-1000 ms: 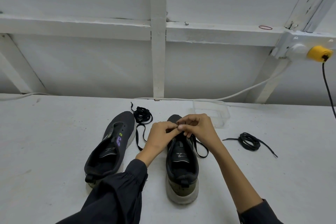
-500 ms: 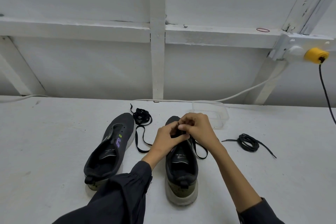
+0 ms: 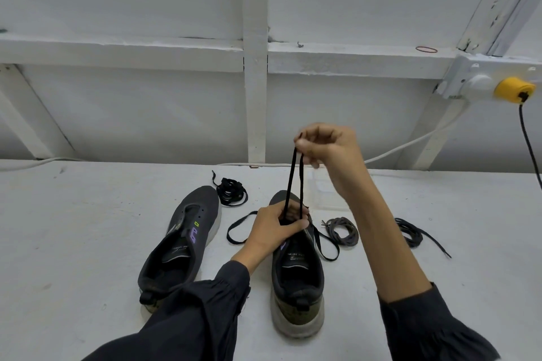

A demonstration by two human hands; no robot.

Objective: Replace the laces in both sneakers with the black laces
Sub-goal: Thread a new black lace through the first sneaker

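Two dark grey sneakers stand on the white table with toes pointing away. The left sneaker [image 3: 180,246] has no lace in it. My left hand [image 3: 275,227] grips the front of the right sneaker [image 3: 297,269] near its eyelets. My right hand [image 3: 325,149] is raised above it and pinches a black lace [image 3: 294,184], which runs down in two taut strands to the shoe. The lace's loose parts trail on the table on both sides of that shoe.
A coiled black lace [image 3: 231,192] lies beyond the left sneaker. A greyish coiled lace [image 3: 343,230] lies right of the right sneaker, another dark lace [image 3: 416,233] further right. A clear plastic box [image 3: 325,187] sits behind my right forearm. White wall framing, cables and a yellow plug [image 3: 513,89] stand behind.
My right hand has risen from the shoe's front, drawing the black lace up taut. My left hand stays on the right sneaker. The greyish coil is now visible.
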